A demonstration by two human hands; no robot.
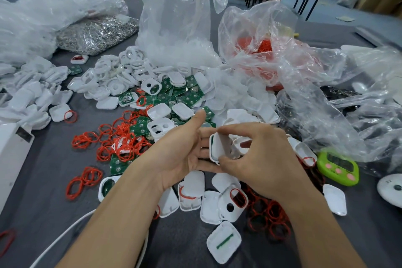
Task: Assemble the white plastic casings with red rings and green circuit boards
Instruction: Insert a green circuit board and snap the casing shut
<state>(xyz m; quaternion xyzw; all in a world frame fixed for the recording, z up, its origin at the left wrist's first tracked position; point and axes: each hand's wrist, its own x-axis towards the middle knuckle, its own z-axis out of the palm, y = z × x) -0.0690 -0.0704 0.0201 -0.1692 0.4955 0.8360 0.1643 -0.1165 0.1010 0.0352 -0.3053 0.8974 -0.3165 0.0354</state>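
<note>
Both my hands meet at the table's middle over a white casing (219,148). My left hand (180,150) lies palm up with straight fingers under it and supports it. My right hand (258,154) pinches the casing between thumb and forefinger, tilted on edge. Loose red rings (121,139) spread to the left of my hands. Green circuit boards (185,93) lie in a heap beyond them, mixed with white casings (121,76). More casing halves (211,204) lie just below my hands, one with a red ring fitted.
Clear plastic bags (178,17) stand at the back, one holding red rings (263,48), one metal parts (95,35). A green timer (337,168) sits at the right, a white box (13,154) at the left edge, a white cable (65,235) near the front.
</note>
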